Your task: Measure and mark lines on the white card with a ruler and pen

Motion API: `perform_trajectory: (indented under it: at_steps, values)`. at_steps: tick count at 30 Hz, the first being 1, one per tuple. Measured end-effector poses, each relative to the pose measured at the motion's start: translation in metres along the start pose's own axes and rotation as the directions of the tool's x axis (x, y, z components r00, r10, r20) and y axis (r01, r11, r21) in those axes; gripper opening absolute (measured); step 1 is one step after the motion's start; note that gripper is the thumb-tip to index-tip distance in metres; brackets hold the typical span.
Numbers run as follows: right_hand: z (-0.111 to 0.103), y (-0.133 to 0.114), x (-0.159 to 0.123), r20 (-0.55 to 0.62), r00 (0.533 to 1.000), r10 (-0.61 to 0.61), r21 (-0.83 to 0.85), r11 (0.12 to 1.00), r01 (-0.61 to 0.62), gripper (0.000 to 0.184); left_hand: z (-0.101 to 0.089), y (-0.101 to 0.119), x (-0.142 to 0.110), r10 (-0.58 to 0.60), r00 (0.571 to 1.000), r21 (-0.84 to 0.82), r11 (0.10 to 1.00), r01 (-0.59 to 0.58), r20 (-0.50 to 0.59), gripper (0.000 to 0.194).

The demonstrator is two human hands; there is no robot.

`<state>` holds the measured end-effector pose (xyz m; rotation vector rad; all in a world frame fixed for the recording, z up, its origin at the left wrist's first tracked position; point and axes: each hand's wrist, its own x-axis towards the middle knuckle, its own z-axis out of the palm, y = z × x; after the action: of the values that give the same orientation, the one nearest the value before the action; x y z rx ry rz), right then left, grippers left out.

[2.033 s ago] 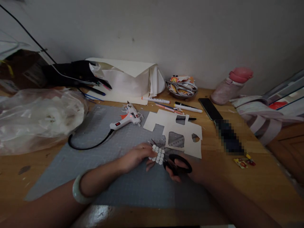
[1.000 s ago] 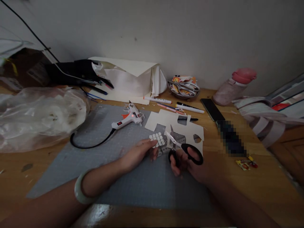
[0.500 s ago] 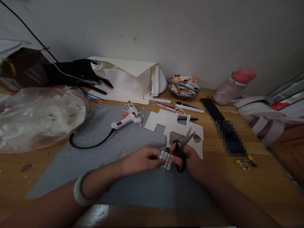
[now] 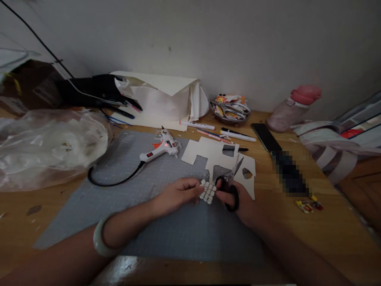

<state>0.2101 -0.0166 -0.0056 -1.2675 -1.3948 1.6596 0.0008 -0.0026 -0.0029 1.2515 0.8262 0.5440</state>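
Pinched at its left edge by my left hand (image 4: 181, 194) is a small white piece (image 4: 207, 191) made of several rounded segments in rows. My right hand (image 4: 238, 198) has its fingers in the black handles of a pair of scissors (image 4: 235, 167), whose blades point up and away over the cut card. The right fingertips are close to the piece's right edge; I cannot tell if they touch it. Both hands are above the grey cutting mat (image 4: 127, 222). Cut white card (image 4: 198, 149) with openings lies just beyond them.
A white glue gun (image 4: 162, 149) with a lit red light rests on the mat, its black cord curling left. Markers (image 4: 198, 125), a bowl with scissors (image 4: 229, 119), phones (image 4: 266, 137) and a pink bottle (image 4: 287, 113) stand behind. A plastic bag (image 4: 53, 147) fills the left.
The white piece has been raised and tilted slightly in my left hand. My right hand has shifted a little right, and the scissor blades look closer together.
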Motion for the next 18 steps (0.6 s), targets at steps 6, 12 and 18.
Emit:
perform_trajectory:
  at_steps: [6, 12, 18]
  values:
    - [0.0009, -0.0032, -0.0011, 0.053, 0.998, 0.021, 0.012, 1.0, -0.022, 0.034, 0.0001, -0.0016, 0.0006, 0.016, 1.0, -0.022, 1.0, -0.016, -0.001, 0.042]
    - [-0.0005, -0.0034, -0.0011, 0.108, 0.994, 0.01, -0.049, 0.999, -0.005, 0.032, -0.0012, -0.0074, 0.0028, 0.035, 0.998, 0.009, 0.999, -0.035, 0.045, 0.04]
    - [0.0016, -0.0062, -0.0015, 0.032, 0.999, 0.013, -0.037, 0.999, -0.011, 0.036, -0.0004, -0.006, 0.0021, -0.001, 0.997, 0.031, 1.0, -0.002, 0.079, 0.037]
